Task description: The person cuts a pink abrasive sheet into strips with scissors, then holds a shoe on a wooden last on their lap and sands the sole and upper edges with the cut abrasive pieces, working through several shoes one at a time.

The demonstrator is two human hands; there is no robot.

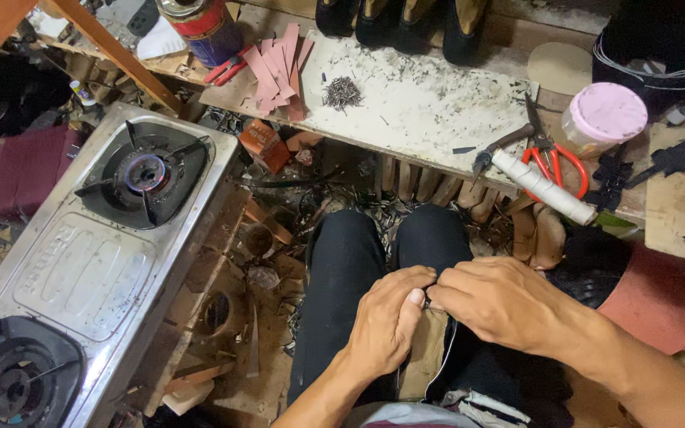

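Held piece: a tan, flat leather-like shoe part with a dark edge [426, 349] lies on the person's lap at lower centre of the frame, over the black trousers [342, 269].
Long axis: it runs roughly up and down the frame, from the fingertips toward the person's body (its lower end is hidden behind the forearms).
Direction from hands: the piece hangs just below both hands; its upper edge sits right where the fingertips meet.
Left hand: the left hand [390, 317], lower centre, is curled nearly closed, thumb pressed forward, pinching the upper left edge of the piece.
Right hand: the right hand [501, 305], just to the right and touching the left at the fingertips, is also folded in tight, pinching the same upper edge from the other side.
Nearer hand: neither is clearly nearer; both are on the piece at one spot.
Pose: both wrists come in from the bottom of the frame, knuckles up, palms turned down and inward.
Surface: the pale, speckled work surface [438, 103] crosses the upper centre, well apart from the hands, carrying red-handled scissors [552, 162], white-wrapped pliers [529, 178] and a heap of small dark nails [342, 93].
Left side: a steel two-burner gas stove [89, 269] (one burner shows a small flame) fills the left of the frame.
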